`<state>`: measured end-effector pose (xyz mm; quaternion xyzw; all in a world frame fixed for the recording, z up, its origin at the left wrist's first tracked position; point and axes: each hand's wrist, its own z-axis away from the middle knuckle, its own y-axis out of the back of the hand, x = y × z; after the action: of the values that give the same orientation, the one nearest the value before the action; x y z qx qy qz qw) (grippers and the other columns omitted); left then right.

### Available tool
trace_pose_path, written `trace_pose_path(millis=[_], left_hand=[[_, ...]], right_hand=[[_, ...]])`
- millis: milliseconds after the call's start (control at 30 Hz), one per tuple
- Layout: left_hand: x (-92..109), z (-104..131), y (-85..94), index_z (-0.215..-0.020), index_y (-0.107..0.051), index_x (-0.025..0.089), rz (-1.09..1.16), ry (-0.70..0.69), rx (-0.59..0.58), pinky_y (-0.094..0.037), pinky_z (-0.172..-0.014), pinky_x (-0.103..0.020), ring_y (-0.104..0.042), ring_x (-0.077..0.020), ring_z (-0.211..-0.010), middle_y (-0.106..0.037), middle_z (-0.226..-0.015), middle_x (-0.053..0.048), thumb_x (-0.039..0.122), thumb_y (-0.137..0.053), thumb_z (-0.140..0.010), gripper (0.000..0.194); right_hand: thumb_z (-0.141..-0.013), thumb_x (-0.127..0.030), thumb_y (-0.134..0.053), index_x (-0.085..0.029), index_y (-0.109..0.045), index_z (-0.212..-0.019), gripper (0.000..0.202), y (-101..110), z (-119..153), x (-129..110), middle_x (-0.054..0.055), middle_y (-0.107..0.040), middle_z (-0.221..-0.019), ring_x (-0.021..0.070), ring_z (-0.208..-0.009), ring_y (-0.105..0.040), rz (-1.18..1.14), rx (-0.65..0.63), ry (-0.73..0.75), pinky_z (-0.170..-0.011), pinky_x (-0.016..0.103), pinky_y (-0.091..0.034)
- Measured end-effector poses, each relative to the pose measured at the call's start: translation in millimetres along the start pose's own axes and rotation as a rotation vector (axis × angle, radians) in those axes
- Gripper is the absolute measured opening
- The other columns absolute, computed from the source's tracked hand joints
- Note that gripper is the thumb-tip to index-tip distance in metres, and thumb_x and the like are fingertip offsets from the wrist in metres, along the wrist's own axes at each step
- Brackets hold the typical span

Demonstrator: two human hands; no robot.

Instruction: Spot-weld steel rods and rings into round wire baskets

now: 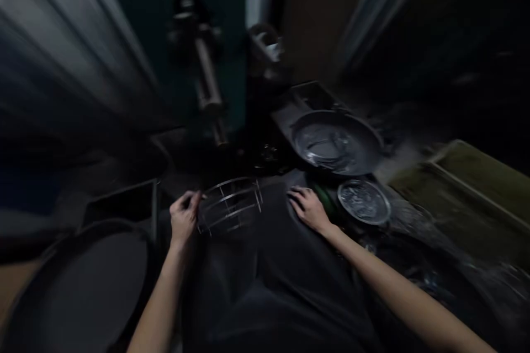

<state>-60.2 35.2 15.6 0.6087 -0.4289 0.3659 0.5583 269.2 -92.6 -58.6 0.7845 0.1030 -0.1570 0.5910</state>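
My left hand point(185, 214) is closed, with thumb and fingers pinched at the near-left end of a thin metal wire frame point(236, 207). The frame, made of crossing bars, reaches across in front of my dark-clothed left leg; the rest of its shape is lost in the gloom. On my right knee lies my right hand point(308, 207), its fingers stretched out and holding nothing. Close beside that hand, a small round metal dish point(364, 201) has shiny bits in it. Behind the dish is a wide shallow pan point(360, 149) with metallic-looking contents.
A machine with a metal rod point(207, 74) stands ahead against a dark green panel. To my left is a large round grey-topped container point(95, 287), beside a dark box point(124, 204). A yellowish-green bin point(476, 193) sits at the right. The scene is dim and blurred.
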Motion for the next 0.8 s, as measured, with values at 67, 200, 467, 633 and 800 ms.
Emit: trace_pose_path(millis=[67, 200, 467, 633, 800], left_hand=[[-12, 1, -38.5, -0.065, -0.065, 0.015, -0.038, 0.010, -0.156, -0.040, -0.057, -0.018, -0.052, -0.0106, -0.059, -0.057, -0.059, 0.002, 0.044, -0.059, -0.076, 0.032], [-29, 13, -69.7, -0.068, -0.067, 0.015, -0.070, 0.081, -0.281, -0.043, -0.063, -0.020, -0.057, -0.0137, -0.066, -0.063, -0.066, 0.000, 0.046, -0.057, -0.077, 0.034], [-29, 16, -59.8, -0.065, -0.065, 0.016, -0.146, 0.084, -0.225, -0.044, -0.060, -0.021, -0.057, -0.0150, -0.062, -0.062, -0.062, -0.001, 0.049, -0.055, -0.077, 0.037], [-29, 27, -51.8, -0.072, -0.069, 0.018, -0.184, 0.040, -0.237, -0.048, -0.066, -0.024, -0.062, -0.0175, -0.070, -0.066, -0.071, -0.002, 0.048, -0.052, -0.080, 0.035], [-9, 28, -42.7, -0.090, -0.067, 0.020, -0.175, -0.023, -0.031, -0.047, -0.087, -0.027, -0.062, -0.0183, -0.092, -0.067, -0.092, -0.003, 0.043, -0.049, -0.085, 0.029]], right_hand=[[-0.093, -0.030, -0.040, -0.020, -0.065, -0.104, 0.029, 19, -12, 35, 0.011, -0.065, -0.103, 0.0243, -0.099, -0.057, -0.019, 0.056, -0.076, -0.090, 0.039, -0.045], [-0.094, -0.027, -0.037, -0.010, -0.059, -0.119, 0.038, 50, -67, 114, 0.019, -0.060, -0.116, 0.0261, -0.105, -0.056, 0.250, -0.063, -0.469, -0.091, 0.036, -0.043], [-0.073, -0.009, -0.065, -0.015, -0.074, -0.090, 0.020, 31, -122, 192, 0.010, -0.071, -0.090, 0.0196, -0.080, -0.064, 0.209, -0.557, -0.419, -0.071, 0.024, -0.044], [-0.086, -0.026, -0.055, -0.017, -0.066, -0.114, 0.032, 38, -103, 202, 0.013, -0.065, -0.113, 0.0243, -0.102, -0.060, 0.259, -0.519, -0.407, -0.082, 0.029, -0.043], [-0.092, -0.028, -0.043, -0.014, -0.059, -0.115, 0.031, 68, -100, 186, 0.018, -0.061, -0.114, 0.0280, -0.096, -0.059, 0.263, -0.276, -0.408, -0.078, 0.036, -0.042]])
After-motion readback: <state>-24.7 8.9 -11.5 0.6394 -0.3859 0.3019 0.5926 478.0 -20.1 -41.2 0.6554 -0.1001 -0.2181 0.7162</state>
